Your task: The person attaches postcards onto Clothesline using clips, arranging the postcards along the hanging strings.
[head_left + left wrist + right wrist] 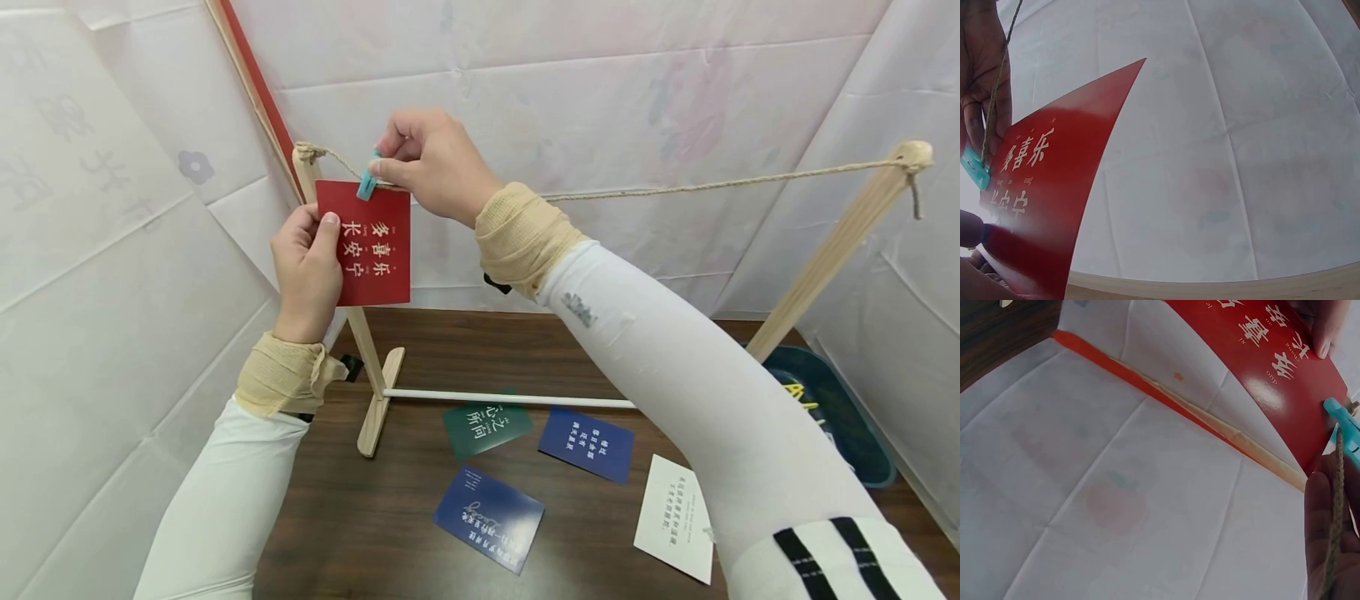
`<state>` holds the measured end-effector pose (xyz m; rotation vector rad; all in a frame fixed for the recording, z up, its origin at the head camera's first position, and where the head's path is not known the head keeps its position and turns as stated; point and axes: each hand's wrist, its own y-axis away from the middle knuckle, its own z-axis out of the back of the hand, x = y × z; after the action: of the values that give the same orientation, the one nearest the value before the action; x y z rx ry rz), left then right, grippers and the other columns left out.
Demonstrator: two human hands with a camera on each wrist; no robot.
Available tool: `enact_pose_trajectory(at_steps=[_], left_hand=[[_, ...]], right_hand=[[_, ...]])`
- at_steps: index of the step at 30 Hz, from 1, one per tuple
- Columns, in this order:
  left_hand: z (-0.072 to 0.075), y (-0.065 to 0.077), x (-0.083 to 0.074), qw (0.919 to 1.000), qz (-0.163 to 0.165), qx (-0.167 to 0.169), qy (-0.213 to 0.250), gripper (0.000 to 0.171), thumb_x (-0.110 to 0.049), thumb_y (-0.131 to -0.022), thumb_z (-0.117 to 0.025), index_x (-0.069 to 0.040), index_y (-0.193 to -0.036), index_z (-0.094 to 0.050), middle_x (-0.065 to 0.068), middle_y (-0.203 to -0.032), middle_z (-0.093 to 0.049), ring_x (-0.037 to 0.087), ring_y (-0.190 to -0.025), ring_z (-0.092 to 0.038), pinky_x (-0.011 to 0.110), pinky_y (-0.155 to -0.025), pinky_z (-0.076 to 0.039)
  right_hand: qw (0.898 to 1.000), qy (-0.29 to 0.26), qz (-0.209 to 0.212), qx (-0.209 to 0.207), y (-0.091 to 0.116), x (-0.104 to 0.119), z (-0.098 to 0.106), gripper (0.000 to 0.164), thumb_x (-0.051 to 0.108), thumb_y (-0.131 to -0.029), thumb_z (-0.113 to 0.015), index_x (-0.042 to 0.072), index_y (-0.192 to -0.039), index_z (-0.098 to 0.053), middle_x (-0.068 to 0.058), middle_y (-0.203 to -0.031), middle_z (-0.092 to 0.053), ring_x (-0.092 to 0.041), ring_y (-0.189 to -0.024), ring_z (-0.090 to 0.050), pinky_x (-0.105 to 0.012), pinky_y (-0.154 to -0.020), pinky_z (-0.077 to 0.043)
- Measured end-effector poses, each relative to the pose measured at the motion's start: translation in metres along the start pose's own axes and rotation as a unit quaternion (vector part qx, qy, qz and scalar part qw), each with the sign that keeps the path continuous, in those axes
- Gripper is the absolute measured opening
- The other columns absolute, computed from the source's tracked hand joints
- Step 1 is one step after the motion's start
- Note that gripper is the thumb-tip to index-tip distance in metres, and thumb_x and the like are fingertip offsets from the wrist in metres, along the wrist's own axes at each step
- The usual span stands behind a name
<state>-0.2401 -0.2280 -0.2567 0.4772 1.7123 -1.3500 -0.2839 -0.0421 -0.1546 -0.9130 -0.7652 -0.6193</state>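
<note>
A red card with white Chinese characters hangs upright against a rope near its left end. The left hand pinches the card's left edge, thumb on the printed face. Above it, the right hand pinches a turquoise clothespin between thumb and fingers. That clothespin sits over the rope and the card's top edge in the right wrist view. In the left wrist view the red card tilts, with the clothespin at its edge.
The rope joins two wooden posts, braced low by a white rod. On the brown table lie a green card, two blue cards and a white card. A dark teal basin stands at right, partly behind the right arm.
</note>
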Motion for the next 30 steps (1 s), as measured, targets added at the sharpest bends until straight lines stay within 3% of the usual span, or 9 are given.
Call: enact_pose_trajectory(at_steps=[8, 16, 22, 26, 30], left_hand=[[0.0003, 0.0007, -0.0012, 1.0, -0.002, 0.002, 0.001, 0.021, -0.012, -0.112, -0.052, -0.018, -0.102, -0.07, -0.001, -0.083, -0.066, 0.012, -0.075, -0.066, 0.023, -0.065, -0.055], [0.0022, -0.0003, 0.0004, 0.9997, 0.002, -0.011, -0.024, 0.018, -0.015, -0.11, -0.058, -0.018, -0.1, -0.072, -0.005, -0.078, -0.067, 0.009, -0.073, -0.066, 0.021, -0.064, -0.056], [0.0019, 0.0012, -0.0003, 0.9986, -0.004, -0.026, -0.046, 0.01, -0.014, -0.106, -0.063, -0.019, -0.103, -0.071, -0.009, -0.08, -0.07, 0.007, -0.075, -0.067, 0.021, -0.067, -0.057], [0.0015, 0.0025, -0.0008, 0.9974, -0.017, -0.04, -0.057, 0.008, -0.012, -0.103, -0.065, -0.012, -0.108, -0.071, -0.011, -0.087, -0.07, 0.006, -0.079, -0.065, 0.023, -0.073, -0.055], [0.0015, 0.0048, -0.0025, 0.9949, -0.021, -0.048, -0.086, 0.023, -0.013, -0.101, -0.065, -0.001, -0.12, -0.073, -0.012, -0.091, -0.067, 0.006, -0.08, -0.066, 0.022, -0.077, -0.054]], right_hand=[[0.998, 0.034, -0.045, 0.012, -0.0022, 0.0049, 0.0021, 0.011, 0.011, -0.104, -0.074, 0.005, -0.105, -0.064, -0.014, -0.106, -0.082, -0.013, -0.093, -0.076, -0.022, -0.086, -0.059], [0.993, 0.097, -0.06, 0.005, -0.0019, 0.0068, 0.0052, 0.028, 0.023, -0.104, -0.077, 0.004, -0.123, -0.07, -0.009, -0.118, -0.082, -0.011, -0.105, -0.075, -0.025, -0.086, -0.054], [0.991, 0.117, -0.063, 0.002, -0.0012, 0.0072, 0.0066, 0.033, 0.026, -0.103, -0.077, 0.004, -0.126, -0.073, -0.008, -0.121, -0.082, -0.011, -0.109, -0.075, -0.026, -0.087, -0.056], [0.991, 0.118, -0.065, 0.001, -0.0005, 0.0079, 0.0073, 0.036, 0.027, -0.103, -0.077, 0.004, -0.13, -0.072, -0.008, -0.124, -0.081, -0.012, -0.111, -0.074, -0.026, -0.088, -0.057], [0.991, 0.115, -0.068, 0.003, -0.0004, 0.008, 0.0085, 0.038, 0.027, -0.103, -0.078, 0.003, -0.132, -0.071, -0.009, -0.124, -0.081, -0.012, -0.11, -0.075, -0.026, -0.089, -0.057]])
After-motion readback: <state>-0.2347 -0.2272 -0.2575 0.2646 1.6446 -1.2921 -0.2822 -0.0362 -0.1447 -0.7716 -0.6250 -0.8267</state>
